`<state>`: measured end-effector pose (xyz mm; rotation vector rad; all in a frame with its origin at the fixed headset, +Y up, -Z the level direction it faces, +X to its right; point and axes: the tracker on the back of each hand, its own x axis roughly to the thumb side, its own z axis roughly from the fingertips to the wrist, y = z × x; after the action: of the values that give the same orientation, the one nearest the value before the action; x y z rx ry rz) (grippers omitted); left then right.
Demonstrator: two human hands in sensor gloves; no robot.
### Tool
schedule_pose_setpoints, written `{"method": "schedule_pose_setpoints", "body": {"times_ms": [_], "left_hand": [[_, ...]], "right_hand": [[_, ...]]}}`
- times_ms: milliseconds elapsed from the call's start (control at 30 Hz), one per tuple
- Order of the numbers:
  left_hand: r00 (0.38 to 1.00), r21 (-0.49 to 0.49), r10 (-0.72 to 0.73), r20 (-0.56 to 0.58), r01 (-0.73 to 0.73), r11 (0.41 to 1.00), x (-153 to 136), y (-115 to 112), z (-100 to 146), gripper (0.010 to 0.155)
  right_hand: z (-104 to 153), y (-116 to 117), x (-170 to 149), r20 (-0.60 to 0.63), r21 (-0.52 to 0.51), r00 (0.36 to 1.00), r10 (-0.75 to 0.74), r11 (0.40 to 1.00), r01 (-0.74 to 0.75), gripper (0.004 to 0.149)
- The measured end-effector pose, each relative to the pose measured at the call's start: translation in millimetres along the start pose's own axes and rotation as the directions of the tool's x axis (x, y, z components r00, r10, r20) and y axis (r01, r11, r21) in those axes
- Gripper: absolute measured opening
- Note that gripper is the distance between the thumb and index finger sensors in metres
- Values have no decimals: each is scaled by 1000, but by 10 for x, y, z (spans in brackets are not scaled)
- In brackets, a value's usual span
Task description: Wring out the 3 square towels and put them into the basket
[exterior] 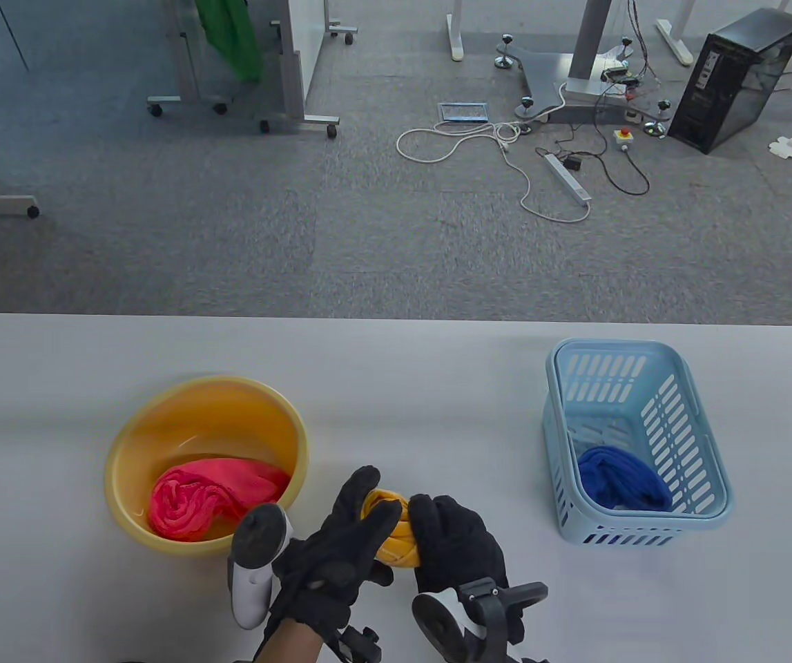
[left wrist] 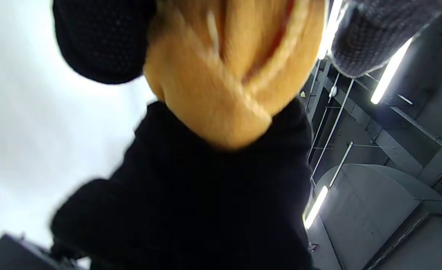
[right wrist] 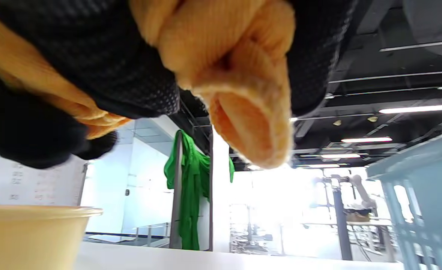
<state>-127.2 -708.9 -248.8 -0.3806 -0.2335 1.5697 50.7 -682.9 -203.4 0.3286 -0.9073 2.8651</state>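
My left hand and my right hand are both curled tight round the yellow towel, one at each end, and the cloth between them is already wound into a short rope above the table, between the yellow basin and the blue basket. From my right wrist I see a loose folded end of it poking out below my fingers.

To wring it well, I judge I should turn my fists in opposite directions and squeeze as I go, keeping the twist even along the roll. I am holding it over bare table; any drips would land there, so I would rather shift it left over the basin first.

The blue towel already lies in the basket. The pink towel lies in the basin, not yet wrung. Once this one feels tight, it goes right, into the basket beside the blue.
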Motion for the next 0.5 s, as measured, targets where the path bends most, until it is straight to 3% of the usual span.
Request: {"method": "schedule_pose_setpoints", "body": {"times_ms": [200,300,400,500], "left_hand": [[994,-8,101,31,-101,995,-91,-14,-58,88],[989,86,115,98,-124,989,-148,-2,-81,76],[983,113,129,132,-144,983,-160,4,-84,65],[974,147,107,198,-138,979,-131,-16,-78,52]], "right_hand": [[30,14,65,29,-22,999,-28,999,29,71],[21,-16,62,31,-26,998,-57,998,58,71],[7,-31,25,17,-14,994,-109,994,109,71],[-18,-4,-59,-54,29,963,-264,964,266,71]]}}
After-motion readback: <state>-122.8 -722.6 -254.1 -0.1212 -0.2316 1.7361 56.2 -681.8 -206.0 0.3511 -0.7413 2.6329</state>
